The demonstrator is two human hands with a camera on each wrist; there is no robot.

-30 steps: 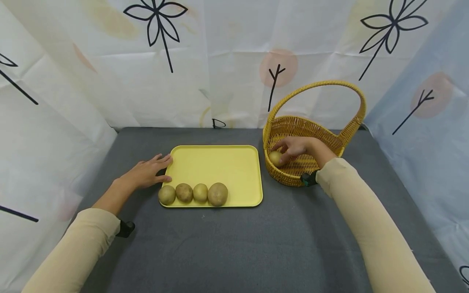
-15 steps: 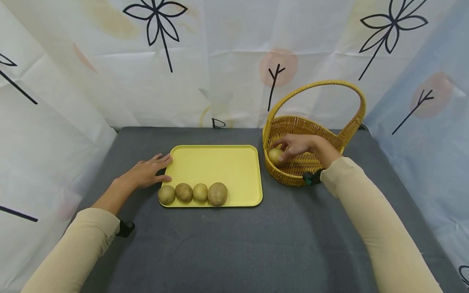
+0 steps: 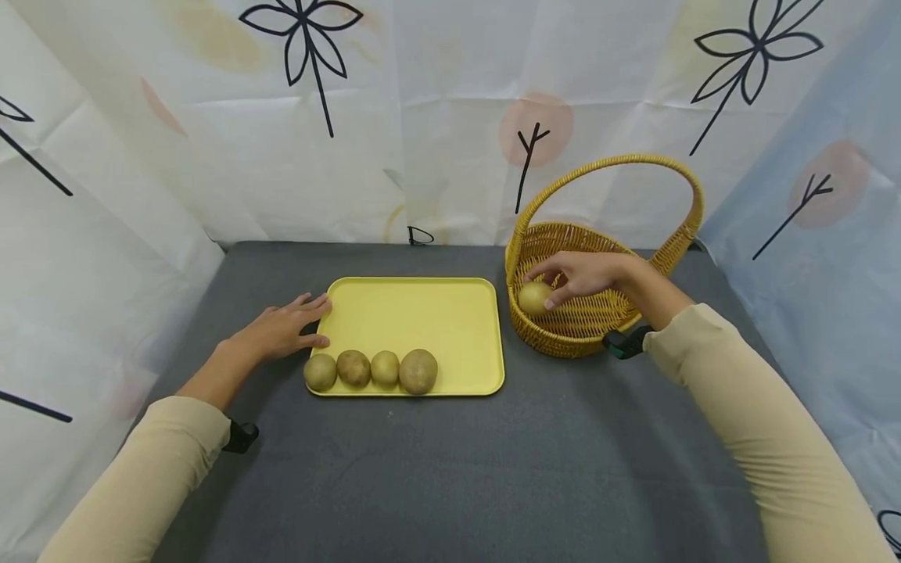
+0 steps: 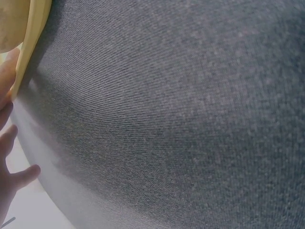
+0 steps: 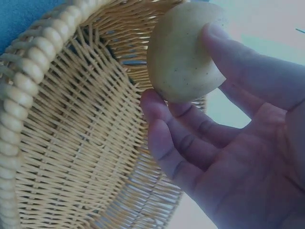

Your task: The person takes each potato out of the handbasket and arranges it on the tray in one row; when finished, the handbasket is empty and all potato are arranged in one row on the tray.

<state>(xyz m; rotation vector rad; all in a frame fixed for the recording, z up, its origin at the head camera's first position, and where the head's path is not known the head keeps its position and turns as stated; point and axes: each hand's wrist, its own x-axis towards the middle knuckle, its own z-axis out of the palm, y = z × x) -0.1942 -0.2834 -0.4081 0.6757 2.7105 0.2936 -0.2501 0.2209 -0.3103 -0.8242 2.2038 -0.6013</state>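
A pale potato [image 3: 535, 298] is pinched between the thumb and fingers of my right hand [image 3: 590, 274], inside the left part of the wicker basket [image 3: 563, 346]. The right wrist view shows this potato [image 5: 183, 57] up close, with the thumb on one side and fingertips beneath. On the left, my left hand [image 3: 278, 332] rests with spread, fairly straight fingers on the left edge of the yellow tray [image 3: 464, 328]. Several potatoes [image 3: 418, 371] of differing size sit in a row along the tray's front edge. Only part of the left hand [image 4: 7, 162] appears in the left wrist view.
The basket's tall arched handle [image 3: 633, 160] rises above the right forearm. A dark grey cloth [image 3: 422, 477] covers the table. White patterned curtains [image 3: 436, 141] stand close behind the table and along both sides.
My right hand has risen slightly and shifted right, bringing the potato up a little from the basket's left side. The left hand and the tray potatoes stay put.
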